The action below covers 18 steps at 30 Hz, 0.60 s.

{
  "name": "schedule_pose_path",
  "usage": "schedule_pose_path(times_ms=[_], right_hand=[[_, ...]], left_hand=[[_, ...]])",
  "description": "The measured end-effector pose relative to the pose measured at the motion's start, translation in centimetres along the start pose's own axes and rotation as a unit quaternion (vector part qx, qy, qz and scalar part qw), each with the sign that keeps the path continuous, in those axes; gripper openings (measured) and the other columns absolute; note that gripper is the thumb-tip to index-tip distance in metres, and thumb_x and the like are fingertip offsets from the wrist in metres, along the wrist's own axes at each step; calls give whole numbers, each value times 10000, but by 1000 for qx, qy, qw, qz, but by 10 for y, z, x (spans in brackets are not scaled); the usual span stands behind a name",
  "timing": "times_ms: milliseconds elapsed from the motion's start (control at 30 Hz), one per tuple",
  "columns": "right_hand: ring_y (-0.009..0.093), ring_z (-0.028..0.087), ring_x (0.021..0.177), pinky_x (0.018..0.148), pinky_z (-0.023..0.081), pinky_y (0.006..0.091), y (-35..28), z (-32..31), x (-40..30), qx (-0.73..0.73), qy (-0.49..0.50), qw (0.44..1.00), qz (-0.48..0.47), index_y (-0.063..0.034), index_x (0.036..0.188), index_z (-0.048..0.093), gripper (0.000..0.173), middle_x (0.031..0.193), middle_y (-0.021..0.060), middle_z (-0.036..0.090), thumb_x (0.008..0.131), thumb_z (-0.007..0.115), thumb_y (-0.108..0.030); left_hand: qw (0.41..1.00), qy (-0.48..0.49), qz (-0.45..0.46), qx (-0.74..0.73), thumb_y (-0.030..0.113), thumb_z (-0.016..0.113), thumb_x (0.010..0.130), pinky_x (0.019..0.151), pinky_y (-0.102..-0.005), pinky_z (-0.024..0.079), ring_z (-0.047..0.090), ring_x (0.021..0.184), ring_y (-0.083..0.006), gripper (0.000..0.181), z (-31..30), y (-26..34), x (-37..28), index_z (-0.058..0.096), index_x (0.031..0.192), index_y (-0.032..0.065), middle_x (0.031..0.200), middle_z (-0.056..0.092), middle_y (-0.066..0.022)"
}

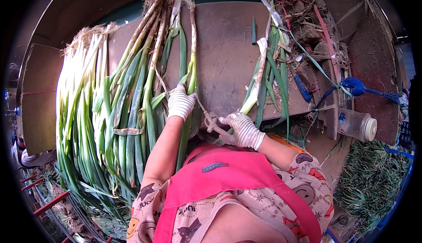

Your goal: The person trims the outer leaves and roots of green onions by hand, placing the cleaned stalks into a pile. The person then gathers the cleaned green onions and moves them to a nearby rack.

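Note:
My left hand (181, 102), in a striped glove, grips the green part of a long green onion (193, 45). The onion's roots point to the far side of the table. My right hand (244, 129), gloved alike, is low at the table's near edge with its fingers curled. A thin hose with a valve fitting (211, 121) runs up to its thumb and fingers. A stripped pale and green onion sheath (253, 94) meets its knuckles. Whether the fingers close on the hose or the sheath, I cannot tell.
Left of my hand lie unpeeled onions (145, 52) with brown skins, then a row of clean white onions (82, 68). Peelings (277, 58) and soil-caked debris (300, 19) lie at right, near a blue-handled tool (302, 88). A plastic jar (356, 124) lies on its side by cut greens (369, 180).

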State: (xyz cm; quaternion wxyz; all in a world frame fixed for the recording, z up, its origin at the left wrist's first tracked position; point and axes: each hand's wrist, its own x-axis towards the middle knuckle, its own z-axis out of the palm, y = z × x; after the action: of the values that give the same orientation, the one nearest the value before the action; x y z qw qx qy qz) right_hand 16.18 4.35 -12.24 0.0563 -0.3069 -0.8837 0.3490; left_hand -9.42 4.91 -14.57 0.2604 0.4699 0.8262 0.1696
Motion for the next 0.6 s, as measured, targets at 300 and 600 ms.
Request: schedule_pose_path(times_ms=[300, 600], right_hand=[[385, 639, 914, 864, 500, 459, 7, 10, 21, 48, 47, 998, -10, -11, 1113, 685, 555, 929, 195, 671, 689, 789, -355], [371, 646, 976, 894, 506, 439, 9, 8, 36, 86, 11, 996, 10, -36, 1143, 690, 583, 983, 193, 684, 680, 802, -372]], left_hand=[[991, -7, -21, -133, 75, 803, 725, 778, -347, 534, 650, 811, -214, 411, 6, -11, 6, 625, 1079, -35, 907, 704, -144], [986, 10, -15, -167, 39, 807, 714, 755, -333, 533, 630, 780, -185, 378, 10, -24, 19, 638, 1047, -13, 878, 694, -106]])
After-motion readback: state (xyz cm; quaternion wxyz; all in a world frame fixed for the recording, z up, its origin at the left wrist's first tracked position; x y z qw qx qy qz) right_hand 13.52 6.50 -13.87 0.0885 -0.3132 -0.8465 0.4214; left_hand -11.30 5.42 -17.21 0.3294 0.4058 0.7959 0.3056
